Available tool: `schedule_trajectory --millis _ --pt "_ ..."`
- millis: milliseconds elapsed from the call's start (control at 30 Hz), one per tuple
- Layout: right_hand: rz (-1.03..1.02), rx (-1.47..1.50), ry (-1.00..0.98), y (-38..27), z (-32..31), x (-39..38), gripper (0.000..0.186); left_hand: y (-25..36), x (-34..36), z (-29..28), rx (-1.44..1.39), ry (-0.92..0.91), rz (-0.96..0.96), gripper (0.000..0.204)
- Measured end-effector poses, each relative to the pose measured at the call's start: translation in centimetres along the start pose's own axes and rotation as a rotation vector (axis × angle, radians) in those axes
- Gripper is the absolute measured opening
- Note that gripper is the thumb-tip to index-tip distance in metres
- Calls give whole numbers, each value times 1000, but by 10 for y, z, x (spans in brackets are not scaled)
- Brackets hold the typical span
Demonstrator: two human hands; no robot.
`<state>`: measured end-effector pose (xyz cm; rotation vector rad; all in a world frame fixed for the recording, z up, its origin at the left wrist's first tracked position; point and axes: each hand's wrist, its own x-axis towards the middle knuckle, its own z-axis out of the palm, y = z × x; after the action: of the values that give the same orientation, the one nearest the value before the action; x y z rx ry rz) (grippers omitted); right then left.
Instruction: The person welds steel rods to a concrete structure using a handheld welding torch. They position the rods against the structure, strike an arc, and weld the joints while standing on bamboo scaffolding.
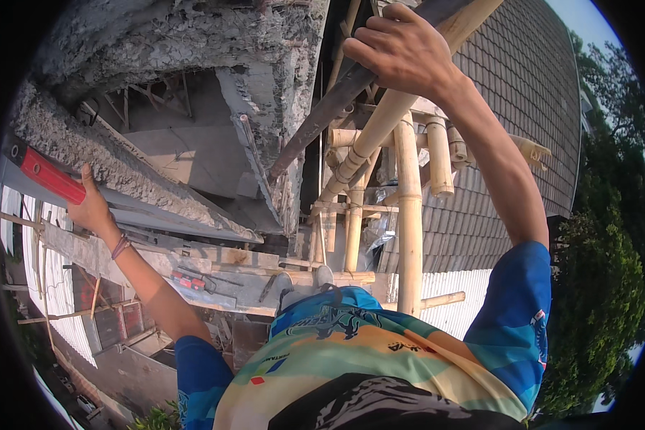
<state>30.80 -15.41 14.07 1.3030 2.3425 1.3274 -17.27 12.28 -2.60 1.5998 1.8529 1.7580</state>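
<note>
My left hand [92,204] grips the end of a red spirit level [54,177] at the far left, held along the rough concrete edge [129,154] of a wall opening. I cannot tell whether the level touches the concrete. My right hand [401,57], raised at the top, is wrapped round a dark pole [304,129] that slants down to the opening. A thick bamboo pole [358,150] runs beside it, lashed among shorter bamboo pieces.
My shoes [323,274] stand on a narrow plank walkway [229,269] high up, where a red tool [190,279] lies. Upright bamboo [408,236] is right of me. A tiled roof [516,72], trees [595,279] and white corrugated sheets [75,322] lie around and below.
</note>
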Motion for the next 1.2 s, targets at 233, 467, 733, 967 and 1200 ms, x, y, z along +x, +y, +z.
schedule_trajectory --millis 233,467,733,967,1200 --pt "144 149 -242 -3 4 32 11 2 -6 -4 -157 24 55 48" --pt "283 -150 -599 3 -15 56 8 1 -5 0 -281 85 114 47" --pt "358 -161 -796 -10 -23 44 16 -1 -2 1 -277 50 68 47" --pt "172 -102 -472 -6 -27 43 19 -7 -2 2 -290 19 68 48" --pt "-38 -77 -356 32 10 53 10 6 -5 -1 -56 25 0 53"
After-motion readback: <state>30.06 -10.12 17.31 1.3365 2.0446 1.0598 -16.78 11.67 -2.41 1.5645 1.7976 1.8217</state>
